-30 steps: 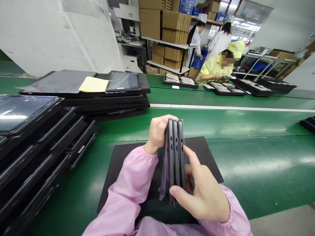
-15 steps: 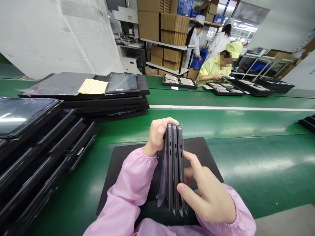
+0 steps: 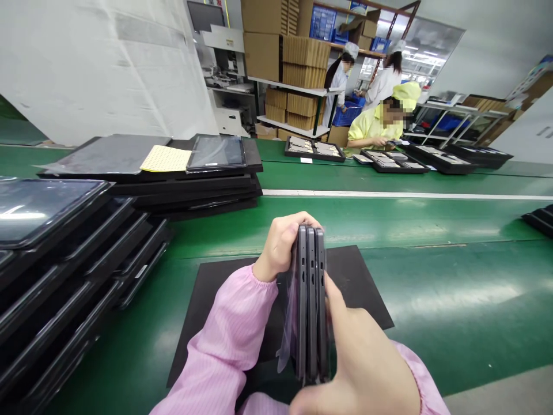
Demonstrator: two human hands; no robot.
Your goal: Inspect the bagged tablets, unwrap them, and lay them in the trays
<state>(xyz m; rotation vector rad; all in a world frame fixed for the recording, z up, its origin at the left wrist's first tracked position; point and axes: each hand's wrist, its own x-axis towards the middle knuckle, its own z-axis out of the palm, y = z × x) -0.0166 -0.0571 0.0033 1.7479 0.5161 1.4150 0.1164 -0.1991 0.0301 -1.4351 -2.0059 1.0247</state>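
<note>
R hand point(image 3: 363, 351) part. off-frame, btm

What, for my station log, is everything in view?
devices: three, dark grey, between hands
film: some, clear, alongside
mat: one, black, beneath
tablet pile: one, black, left
layered stack: one, black, back left
sheet: one, yellow, atop stack
tablet: one, dark, beside sheet
trays: several, black, far side
bench: one, green, across view
cartons: many, brown, behind
co-workers: three, in yellow or white, behind
sheeting: one, white, back left
sleeves: two, pink, forearms
left hand: one, bare, devices' far end
right hand: one, bare, devices' right
</note>
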